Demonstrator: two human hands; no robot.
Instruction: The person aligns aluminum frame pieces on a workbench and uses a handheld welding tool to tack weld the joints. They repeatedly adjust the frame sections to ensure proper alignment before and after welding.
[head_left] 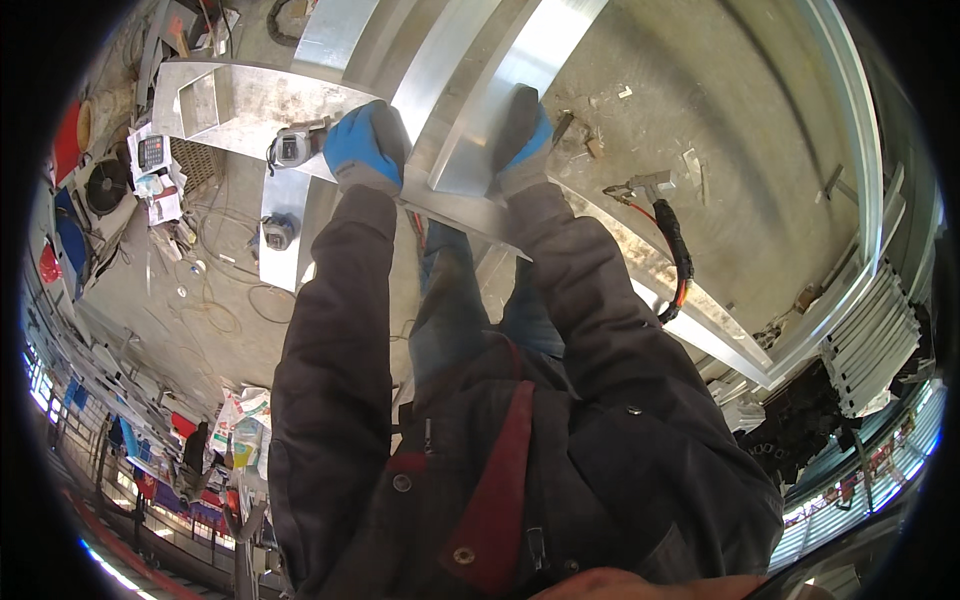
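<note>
A long silver metal beam (468, 160) lies between my hands, its near end resting over a wide metal crosspiece. My left hand (366, 150), in a blue and grey glove, is closed at the beam's left side, its fingertips partly hidden. Gloved the same way, my right hand (526, 142) is closed against the right edge, its palm turned inward. Just left of my left hand, a grey tape measure (293, 147) sits on the crosspiece (262, 105). Another tape measure (278, 231) rests on a bright metal piece below it.
More parallel metal strips (345, 40) extend away ahead. On the right, a metal-headed tool (650, 185) with a black grip and cable lies across the frame. A curved metal rail (868, 150) bounds the far right. Papers with a calculator (151, 152) lie left; cords cross the floor.
</note>
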